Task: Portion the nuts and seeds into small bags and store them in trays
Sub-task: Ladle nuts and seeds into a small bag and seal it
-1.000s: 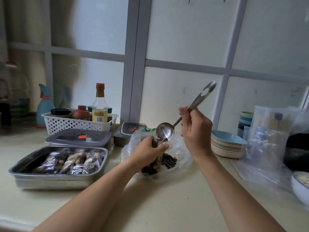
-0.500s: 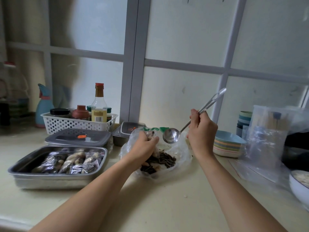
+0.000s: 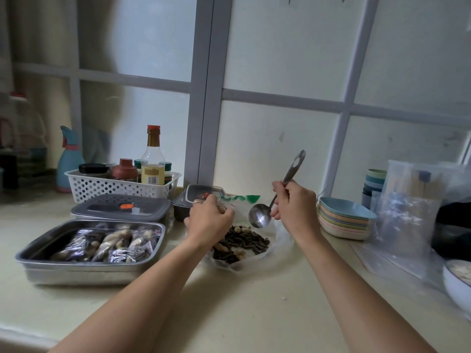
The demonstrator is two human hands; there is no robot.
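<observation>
**Scoop step: spoon empty, poised over the mix**

Mix (image 3: pixel 242 242) (striped seeds, a few peanuts): heaped in the open big bag (image 3: pixel 280 238), flat on the bench (image 3: pixel 229 314), between the two hands.

Small bag (image 3: pixel 225 203): clear, held at the far edge of the mix. Mostly hidden behind the hand; fill level not readable.

Left hand (image 3: pixel 209 220): fingers curled, pinching what looks like the small bag's mouth.

Right hand (image 3: pixel 293 207): fingers wrapped round the handle of the spoon (image 3: pixel 259 219). Bowl apparently empty, tilted, just above the mix and just beside the left hand.

Tray (image 3: pixel 89 270): left of the mix, with several filled bags (image 3: pixel 109 244) lying in it. Lid (image 3: pixel 119 208) just behind.

Step judged: next scoop into the small bag.

Method notes:
- Dip shallow and lift level; avoid overfilling, as seeds slide easily.
- Spread the bag mouth wide before tipping.
- Tip over the big bag, so strays fall back into the mix and not onto the bench.
- Match the portion to the filled bags.
</observation>
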